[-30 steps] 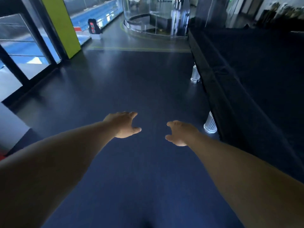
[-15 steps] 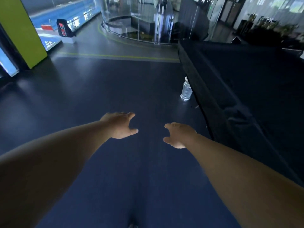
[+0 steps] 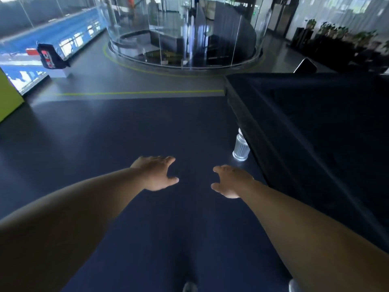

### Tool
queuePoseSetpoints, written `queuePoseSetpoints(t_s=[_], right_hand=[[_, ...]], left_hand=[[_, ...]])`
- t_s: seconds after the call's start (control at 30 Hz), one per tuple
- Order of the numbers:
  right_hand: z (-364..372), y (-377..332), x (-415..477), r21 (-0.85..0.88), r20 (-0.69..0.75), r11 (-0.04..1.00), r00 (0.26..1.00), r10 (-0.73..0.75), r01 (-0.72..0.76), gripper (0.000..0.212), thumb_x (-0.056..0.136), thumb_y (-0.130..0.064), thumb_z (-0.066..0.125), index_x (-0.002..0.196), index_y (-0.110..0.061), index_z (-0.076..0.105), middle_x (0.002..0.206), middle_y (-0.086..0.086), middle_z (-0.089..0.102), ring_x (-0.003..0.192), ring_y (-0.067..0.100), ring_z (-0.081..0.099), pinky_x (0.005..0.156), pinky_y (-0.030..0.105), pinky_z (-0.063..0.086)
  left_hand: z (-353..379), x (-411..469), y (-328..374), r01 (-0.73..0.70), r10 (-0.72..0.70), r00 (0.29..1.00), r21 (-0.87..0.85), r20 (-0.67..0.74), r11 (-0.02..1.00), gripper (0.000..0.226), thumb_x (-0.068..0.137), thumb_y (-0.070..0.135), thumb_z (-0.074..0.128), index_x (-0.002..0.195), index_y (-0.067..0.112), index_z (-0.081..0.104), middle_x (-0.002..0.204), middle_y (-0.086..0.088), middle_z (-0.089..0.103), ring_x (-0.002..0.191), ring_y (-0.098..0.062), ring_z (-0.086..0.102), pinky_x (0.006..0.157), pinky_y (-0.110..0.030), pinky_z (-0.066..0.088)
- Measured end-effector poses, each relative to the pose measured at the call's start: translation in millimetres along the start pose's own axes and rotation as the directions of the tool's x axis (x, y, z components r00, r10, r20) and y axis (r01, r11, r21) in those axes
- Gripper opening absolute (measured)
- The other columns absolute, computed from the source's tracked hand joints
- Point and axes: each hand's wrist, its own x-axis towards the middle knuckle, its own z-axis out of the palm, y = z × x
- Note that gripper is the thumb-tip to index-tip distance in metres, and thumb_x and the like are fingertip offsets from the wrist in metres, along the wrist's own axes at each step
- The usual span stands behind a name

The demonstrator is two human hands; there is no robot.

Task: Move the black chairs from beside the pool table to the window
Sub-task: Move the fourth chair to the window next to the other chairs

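Note:
The pool table [image 3: 305, 127], under a dark cover, runs along my right side on ribbed silver legs [image 3: 241, 147]. A dark chair back [image 3: 305, 65] pokes up just beyond the table's far edge; little of it shows. My left hand [image 3: 156, 174] and my right hand [image 3: 230, 182] are stretched out in front of me over the dark blue floor, palms down, fingers spread, holding nothing. Both hands are left of the table and touch nothing.
A curved glass enclosure [image 3: 185, 39] stands ahead. Windows [image 3: 52, 39] line the far left, with a dark bag on a white block [image 3: 50, 60] beside them and a green pillar [image 3: 9, 98] at the left edge. Potted plants [image 3: 341, 36] stand at the far right.
My view has swung right and moved forward along the pool table; the window and green pillar slid left. The near table leg dropped out of sight. Both hands stay open and outstretched.

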Motion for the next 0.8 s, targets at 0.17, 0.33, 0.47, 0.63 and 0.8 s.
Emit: queuePoseSetpoints(t_s=[0.17,0.33,0.47,0.63,0.8], right_hand=[[-85.4,22.2,156.3,0.011,0.011,0.999,0.999,0.032,-0.032,0.069,0.099,-0.048,0.049,0.157,-0.024,0.022,0.161,0.0,0.028,0.139,0.027,0.041,0.106,0.041,0.042],[-165.1,15.9,316.3,0.045,-0.002,0.999,1.0,0.015,-0.015,0.069,0.098,-0.048,0.051,0.157,-0.026,0.023,0.162,-0.002,0.027,0.142,0.025,0.037,0.109,0.042,0.039],[-206.5,12.0,452.9,0.055,-0.003,0.998,0.999,0.039,-0.039,0.068,0.097,-0.048,0.051,0.156,-0.027,0.025,0.16,-0.004,0.03,0.139,0.024,0.04,0.106,0.044,0.042],[-271.9,26.9,609.7,0.093,0.025,0.989,0.993,0.116,-0.117,0.067,0.096,-0.048,0.051,0.155,-0.027,0.027,0.16,-0.005,0.029,0.139,0.023,0.04,0.106,0.044,0.042],[-346.9,79.2,714.8,0.151,0.033,0.963,0.975,0.219,-0.222,0.066,0.097,-0.049,0.049,0.155,-0.03,0.025,0.162,-0.007,0.025,0.14,0.023,0.039,0.106,0.045,0.042]], left_hand=[[-56.0,152.4,-63.0,-0.01,0.01,1.0,-0.017,-0.003,1.0,0.083,0.09,0.073,0.039,0.157,0.031,0.014,0.158,0.006,0.035,0.138,-0.021,0.042,0.107,-0.042,0.038],[-118.3,301.0,-137.4,-0.047,0.047,0.998,0.015,-0.029,0.999,0.082,0.09,0.073,0.038,0.157,0.031,0.014,0.158,0.005,0.035,0.138,-0.021,0.042,0.107,-0.042,0.038],[-149.9,437.9,-205.5,-0.071,0.072,0.997,0.014,-0.036,0.997,0.083,0.09,0.073,0.038,0.157,0.031,0.013,0.161,0.006,0.03,0.141,-0.021,0.038,0.108,-0.042,0.038],[-195.0,617.5,-271.4,-0.125,0.125,0.992,0.054,-0.003,0.991,0.085,0.089,0.075,0.037,0.157,0.031,0.013,0.16,0.004,0.032,0.142,-0.022,0.037,0.108,-0.043,0.037],[-265.0,775.8,-285.3,-0.211,0.21,0.977,0.076,0.02,0.974,0.085,0.088,0.076,0.037,0.156,0.032,0.014,0.162,0.006,0.028,0.144,-0.022,0.035,0.109,-0.043,0.036]])
